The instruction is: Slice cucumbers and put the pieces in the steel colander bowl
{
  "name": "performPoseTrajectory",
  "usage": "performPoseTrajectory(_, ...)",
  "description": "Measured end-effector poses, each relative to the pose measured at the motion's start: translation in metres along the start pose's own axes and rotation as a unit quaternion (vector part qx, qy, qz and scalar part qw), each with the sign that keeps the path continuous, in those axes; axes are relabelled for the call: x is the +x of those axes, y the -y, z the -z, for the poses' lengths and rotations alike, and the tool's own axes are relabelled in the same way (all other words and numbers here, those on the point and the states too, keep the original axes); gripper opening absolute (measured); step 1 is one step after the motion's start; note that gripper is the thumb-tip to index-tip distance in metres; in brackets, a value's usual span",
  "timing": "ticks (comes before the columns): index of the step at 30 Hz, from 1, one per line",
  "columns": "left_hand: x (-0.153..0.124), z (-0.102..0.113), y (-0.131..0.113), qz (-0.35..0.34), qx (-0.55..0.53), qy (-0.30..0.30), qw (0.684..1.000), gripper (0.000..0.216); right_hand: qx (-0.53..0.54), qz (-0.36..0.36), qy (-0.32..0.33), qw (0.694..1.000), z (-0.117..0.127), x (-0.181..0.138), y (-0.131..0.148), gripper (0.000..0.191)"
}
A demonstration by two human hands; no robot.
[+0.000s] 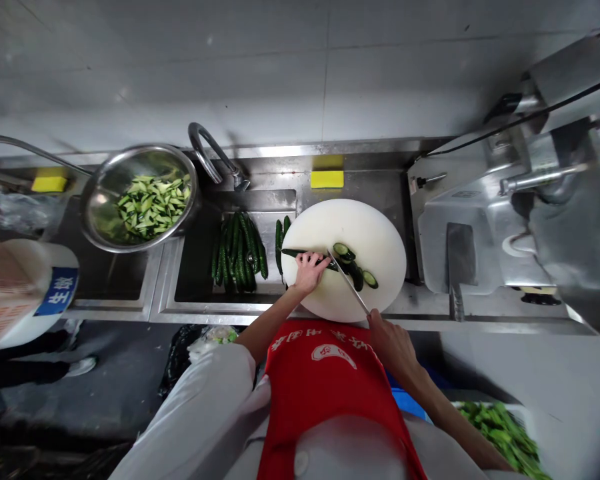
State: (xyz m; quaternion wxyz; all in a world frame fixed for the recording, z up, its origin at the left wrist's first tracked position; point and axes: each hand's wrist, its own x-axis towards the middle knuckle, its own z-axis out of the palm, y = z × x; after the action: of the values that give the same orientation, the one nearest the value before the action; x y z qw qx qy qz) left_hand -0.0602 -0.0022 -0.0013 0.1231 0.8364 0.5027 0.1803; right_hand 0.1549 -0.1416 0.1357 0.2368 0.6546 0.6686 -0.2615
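On the round white cutting board (313,227), my left hand (309,272) is closed over a dark green cucumber (293,253), pressing it to the board. My right hand (393,343) grips the handle of a kitchen knife (353,289) at the board's near edge. The blade slants across the cucumber just right of my left fingers. Several cut cucumber slices (370,279) lie to the right of the blade, pale faces showing on some. Left of the board, whole cucumbers (237,253) are piled in the sink, with a few more by the board's edge.
A steel bowl (93,200) of cut cucumber pieces stands at the left, beside a faucet (205,143). Behind the board sits a yellow sponge (327,179). A cleaver (459,257) lies near the slicing machine (565,200) at right. Leafy greens (503,433) fill a container below.
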Motion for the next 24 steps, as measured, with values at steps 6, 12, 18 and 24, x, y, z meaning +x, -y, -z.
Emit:
performPoseTrajectory(6,0.004,0.000,0.001,-0.001,-0.008,0.005,1.000,0.033,-0.016,-0.004,0.019,1.000,0.002,0.002,0.001,0.026)
performPoseTrajectory(12,0.009,0.000,0.007,0.004,-0.041,-0.007,0.999,0.028,0.029,-0.014,0.037,0.999,0.001,0.032,0.010,0.021)
performPoseTrajectory(18,0.006,-0.001,0.017,0.001,-0.075,-0.023,0.997,0.030,0.048,-0.015,0.020,0.999,0.006,0.027,0.004,0.021)
performPoseTrajectory(24,0.005,-0.005,0.018,-0.008,-0.070,-0.014,0.997,0.028,0.026,-0.003,0.027,0.999,0.021,0.009,0.012,0.020)
